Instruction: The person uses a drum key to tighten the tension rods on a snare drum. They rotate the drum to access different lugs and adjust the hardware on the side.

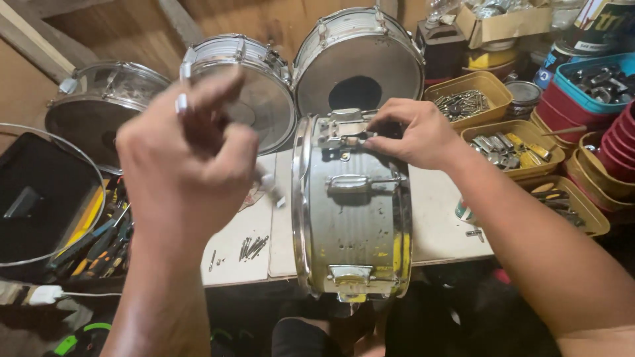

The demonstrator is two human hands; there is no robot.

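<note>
A silver snare drum shell (350, 205) stands on its edge in front of me, with chrome lugs and yellow paint smears on its side. My right hand (413, 135) rests on its top, fingers pinched on the metal strainer bracket (344, 129). My left hand (188, 162) is raised close to the camera, left of the drum, blurred. Its fingers are closed around a thin metal tool (271, 185) whose tip pokes out below the hand.
Three more drums (357, 56) lean against the wooden wall behind. A white board (245, 248) carries loose screws. Yellow trays of metal parts (506, 149) stand at the right, and a tool tray (99, 244) and a loose hoop with a black drumhead (40, 198) at the left.
</note>
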